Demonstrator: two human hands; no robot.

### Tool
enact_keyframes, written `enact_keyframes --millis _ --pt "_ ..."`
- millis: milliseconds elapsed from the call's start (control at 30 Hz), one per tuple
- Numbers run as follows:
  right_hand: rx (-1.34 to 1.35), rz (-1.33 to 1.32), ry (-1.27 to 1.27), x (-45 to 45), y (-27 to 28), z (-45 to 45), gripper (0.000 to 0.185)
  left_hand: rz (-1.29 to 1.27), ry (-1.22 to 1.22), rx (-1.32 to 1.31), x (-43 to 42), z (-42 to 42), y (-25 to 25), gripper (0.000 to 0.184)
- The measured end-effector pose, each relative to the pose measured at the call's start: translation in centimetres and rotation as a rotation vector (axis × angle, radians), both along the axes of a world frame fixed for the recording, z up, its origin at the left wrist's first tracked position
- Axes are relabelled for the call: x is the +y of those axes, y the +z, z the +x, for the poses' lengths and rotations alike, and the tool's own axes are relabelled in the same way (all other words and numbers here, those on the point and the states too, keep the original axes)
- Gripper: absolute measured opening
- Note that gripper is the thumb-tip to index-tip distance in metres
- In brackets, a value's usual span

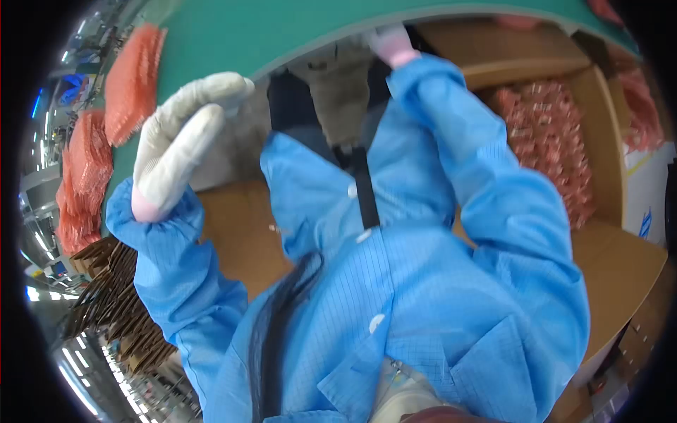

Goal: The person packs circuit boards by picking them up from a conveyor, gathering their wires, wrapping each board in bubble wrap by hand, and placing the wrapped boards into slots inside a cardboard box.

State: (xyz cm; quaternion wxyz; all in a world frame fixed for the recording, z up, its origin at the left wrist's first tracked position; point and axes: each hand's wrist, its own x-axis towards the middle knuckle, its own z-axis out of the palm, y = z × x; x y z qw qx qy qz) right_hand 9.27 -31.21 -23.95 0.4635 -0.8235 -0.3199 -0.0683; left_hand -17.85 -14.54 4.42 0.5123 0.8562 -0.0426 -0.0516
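Note:
My left hand [180, 141], in a white glove with a pink cuff, is raised near the edge of the green tabletop [233, 35]. Its thumb stands apart from the curved fingers, and nothing shows between them. Close beside it on the left lies a stack of pink bubble-wrap bags [132, 84]. At the top of the view, my right hand [392, 45] reaches to the table's front edge. That hand is gloved too, but its fingers are blurred and partly hidden, so any hold is unclear.
An open cardboard box [606, 134] on the right holds several rows of pink-wrapped items [546, 141]. More pink bags [86, 176] hang over the table's left side. Below them stands a pile of folded cardboard [127, 303]. A brown cardboard surface [240, 225] is by my lap.

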Motion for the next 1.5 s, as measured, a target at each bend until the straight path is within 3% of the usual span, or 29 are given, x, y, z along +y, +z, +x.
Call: enact_keyframes --millis 33,67,167,200,233,267,300,367,433,500,567,633,700,767,900,1033,1167,1233,1267,1300,1367,1433,1500 --pt "-0.067 0.001 -0.032 -0.8 2.2 -1.5 0.033 -0.173 0.108 -0.018 -0.6 0.4 0.8 0.034" --pt "-0.042 -0.021 0.056 -2.3 2.1 -2.0 0.032 -0.098 0.125 -0.083 -0.3 0.7 2.1 0.034" --pt "0.459 -0.189 0.835 -9.2 3.1 -1.6 0.029 0.077 0.148 -0.418 2.0 0.9 6.7 0.049" --pt "0.533 -0.284 1.037 -11.4 6.7 -1.7 0.029 0.153 0.197 -0.643 2.9 0.8 7.9 0.067" --pt "0.287 -0.639 1.037 -11.8 19.2 -4.6 0.032 -0.021 0.060 -0.850 5.3 0.8 9.2 0.073" --pt "0.422 -0.691 0.989 -12.5 24.5 -5.5 0.033 -0.113 0.058 -0.955 6.3 -0.5 11.6 0.083" --pt "0.563 -0.727 0.933 -13.5 28.1 -5.6 0.033 0.016 0.347 -1.073 7.0 -1.2 12.7 0.078" --pt "0.662 -0.626 0.575 -14.8 33.4 -4.8 0.037 0.235 1.004 -1.109 8.3 -2.3 15.0 0.067" --pt "0.327 -0.376 0.233 -14.9 35.1 -2.2 0.038 0.258 0.707 -1.086 8.3 -0.1 15.1 0.052" --pt "-0.111 -0.386 -0.062 -13.5 35.6 2.6 0.034 0.291 0.408 -1.033 8.1 3.6 14.1 0.039" --pt "-0.409 -0.288 -0.177 -11.3 35.3 9.1 0.039 0.331 0.126 -0.960 9.0 8.0 12.4 0.029" --pt "-0.713 -0.442 -0.248 -7.8 35.9 15.8 0.048 0.333 0.017 -0.660 11.4 12.9 10.1 0.031" --pt "-0.828 -0.613 -0.262 -4.2 35.6 24.0 0.061 0.419 -0.095 -0.576 12.6 18.4 7.9 0.034" --pt "-0.793 -0.761 -0.399 -0.9 35.1 30.6 0.072 0.576 -0.250 -0.530 13.5 24.1 6.3 0.038" --pt "-0.611 -1.017 -0.598 1.9 34.2 42.1 0.089 0.628 -0.316 -0.523 14.6 35.1 4.7 0.045" --pt "-0.425 -1.205 -0.661 2.3 33.9 48.7 0.094 0.736 -0.392 -0.612 14.5 46.3 4.7 0.054" --pt "-0.111 -1.234 -0.738 1.0 31.5 52.5 0.086 0.980 -0.257 -0.857 13.7 58.1 1.7 0.057" --pt "-0.063 -1.146 -0.748 -2.4 26.3 56.2 0.070 1.073 -0.136 -0.769 13.8 63.3 -1.0 0.061" --pt "0.125 -1.005 -0.617 -5.3 23.3 58.8 0.058 1.064 -0.037 -0.640 14.0 65.3 -3.2 0.061" --pt "0.300 -0.861 -0.482 -6.3 21.5 60.9 0.045 1.180 -0.109 -0.260 13.7 66.4 -3.1 0.046" --pt "0.632 -0.290 -0.542 -4.5 22.4 58.4 0.023 0.881 -0.068 -0.059 13.3 66.2 -3.7 0.026" --pt "0.823 -0.069 -0.477 -2.7 25.1 56.4 0.007 0.761 -0.027 -0.019 13.8 63.1 -0.3 0.024" --pt "0.805 0.086 -0.422 -1.8 28.6 54.2 0.011 0.748 0.002 -0.092 16.3 59.6 3.5 0.022"
